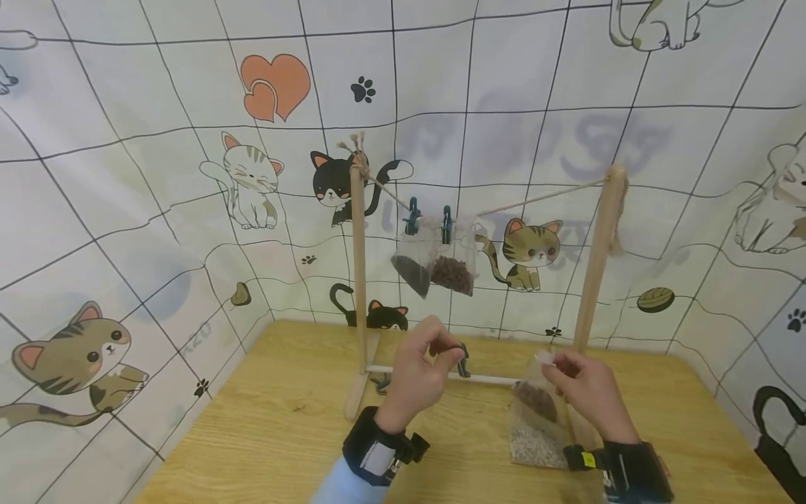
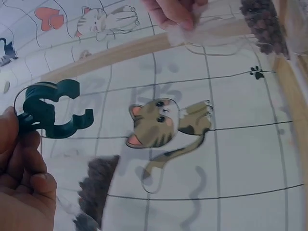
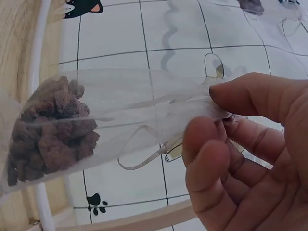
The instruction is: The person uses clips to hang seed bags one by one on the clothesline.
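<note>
1. Left hand (image 1: 417, 376): I see it pinching one green clip (image 2: 42, 111).
2. Right hand (image 1: 588, 390): well apart from the left, pinching the top of a clear bag (image 3: 127, 94) of brown lumps (image 3: 57, 132), near the right post (image 1: 597, 259).
3. Hanging bags (image 1: 452, 273), two: clipped to the sagging string (image 1: 544, 197).

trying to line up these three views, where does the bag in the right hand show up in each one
Head: low, right of centre, the bag with brown lumps.
Left wrist: the bag is at top right.
Right wrist: the bag stretches from the left edge past the middle.
Shared landmark: the right hand, at the bag's top.
</note>
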Demonstrator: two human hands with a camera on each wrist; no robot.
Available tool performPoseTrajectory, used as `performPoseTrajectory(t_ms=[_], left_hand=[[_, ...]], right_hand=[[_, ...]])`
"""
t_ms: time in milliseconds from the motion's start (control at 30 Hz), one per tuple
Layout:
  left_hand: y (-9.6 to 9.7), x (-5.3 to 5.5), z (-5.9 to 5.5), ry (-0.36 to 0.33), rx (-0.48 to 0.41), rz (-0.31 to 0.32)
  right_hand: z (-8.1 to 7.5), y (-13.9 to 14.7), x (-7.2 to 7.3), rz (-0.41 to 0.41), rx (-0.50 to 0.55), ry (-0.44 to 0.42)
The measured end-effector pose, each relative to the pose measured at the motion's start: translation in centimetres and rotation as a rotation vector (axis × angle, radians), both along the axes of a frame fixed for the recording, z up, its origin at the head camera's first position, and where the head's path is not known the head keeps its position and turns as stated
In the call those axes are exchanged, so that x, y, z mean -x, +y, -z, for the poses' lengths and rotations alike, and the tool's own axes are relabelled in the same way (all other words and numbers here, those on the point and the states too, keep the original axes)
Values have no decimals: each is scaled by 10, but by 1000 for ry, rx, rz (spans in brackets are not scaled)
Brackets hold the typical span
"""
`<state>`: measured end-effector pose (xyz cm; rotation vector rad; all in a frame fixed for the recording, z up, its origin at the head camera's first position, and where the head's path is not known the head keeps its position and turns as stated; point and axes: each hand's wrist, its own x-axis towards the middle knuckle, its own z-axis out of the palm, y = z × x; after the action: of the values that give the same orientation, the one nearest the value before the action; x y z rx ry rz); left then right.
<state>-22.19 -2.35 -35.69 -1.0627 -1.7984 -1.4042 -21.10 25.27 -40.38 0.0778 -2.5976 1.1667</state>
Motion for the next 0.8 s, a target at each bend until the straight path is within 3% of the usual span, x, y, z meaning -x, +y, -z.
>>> performPoseTrajectory(t_ms=[200, 400, 667, 800], left_hand=[[13, 7, -31, -2, 24, 39], [25, 15, -62, -45, -3, 50], [39, 27, -115, -37, -33, 73], [44, 35, -142, -23, -41, 44]], right_hand=[[-13, 0, 3, -85, 57, -14], [-37, -2, 7, -139, 42, 59], [-76, -6, 15, -188, 53, 132], [-95, -8, 20, -215, 69, 164]])
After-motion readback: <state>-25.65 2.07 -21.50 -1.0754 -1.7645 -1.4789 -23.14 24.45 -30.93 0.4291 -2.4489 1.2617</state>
